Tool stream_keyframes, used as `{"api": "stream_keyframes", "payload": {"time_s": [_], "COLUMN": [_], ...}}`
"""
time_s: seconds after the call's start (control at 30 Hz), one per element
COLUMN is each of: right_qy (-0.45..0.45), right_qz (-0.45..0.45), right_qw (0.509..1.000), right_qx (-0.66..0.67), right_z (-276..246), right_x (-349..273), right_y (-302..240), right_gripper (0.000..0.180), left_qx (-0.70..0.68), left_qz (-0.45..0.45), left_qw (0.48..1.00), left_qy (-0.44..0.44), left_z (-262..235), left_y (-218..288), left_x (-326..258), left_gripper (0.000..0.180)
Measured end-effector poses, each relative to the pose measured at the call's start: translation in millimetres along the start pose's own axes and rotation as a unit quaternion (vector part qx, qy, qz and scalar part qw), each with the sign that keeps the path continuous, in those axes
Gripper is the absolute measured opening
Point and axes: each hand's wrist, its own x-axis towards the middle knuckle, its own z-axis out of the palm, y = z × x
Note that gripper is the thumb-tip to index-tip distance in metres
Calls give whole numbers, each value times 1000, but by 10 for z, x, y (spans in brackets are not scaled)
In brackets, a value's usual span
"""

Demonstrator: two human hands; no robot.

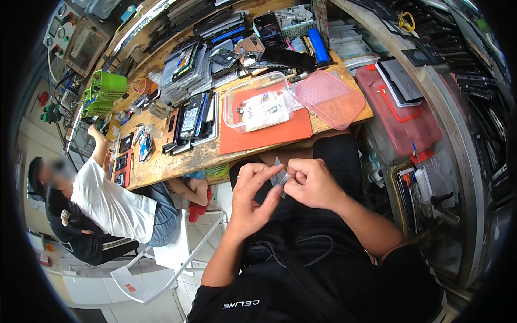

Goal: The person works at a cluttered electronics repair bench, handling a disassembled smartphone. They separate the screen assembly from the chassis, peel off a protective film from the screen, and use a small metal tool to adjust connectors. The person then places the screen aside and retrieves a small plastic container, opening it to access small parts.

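My left hand (256, 196) and my right hand (311, 183) meet above my lap, in front of the table edge. Between them is a small, crumpled piece of clear plastic (278, 176), perhaps a little bag; its exact kind does not show. Thumb and fingers of my left hand close on it from the left. The right fingers are curled in a pinch at its other side. Just beyond, a clear plastic box (230, 119) stands on an orange-red mat (253, 144), with white packets (264, 110) inside. Its pink translucent lid (331, 99) lies beside it.
The wooden table (207, 163) carries stacked phone parts (191, 116), a dark phone (269, 29) and a green basket (105, 86). A person in a white shirt (110, 199) sits at the left, by a white chair (186, 242). A red case (401, 121) lies on the right.
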Motion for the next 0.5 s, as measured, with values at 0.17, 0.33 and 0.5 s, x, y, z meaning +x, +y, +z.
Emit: {"api": "stream_keyframes", "payload": {"time_s": [0.17,0.33,0.5], "right_qy": [-121,-169,-170], "right_qz": [81,82,97], "right_qw": [986,980,981], "right_qx": [85,65,7], "right_z": [-218,-300,-349], "right_x": [56,89,93], "right_y": [108,-12,-23], "right_gripper": [15,11,11], "left_qx": [18,98,110], "left_qz": [47,62,52], "left_qw": [996,989,991], "left_qy": [-76,-86,-56], "left_z": [30,25,64], "left_y": [102,84,54], "left_x": [77,76,75], "left_gripper": [80,84,73]}}
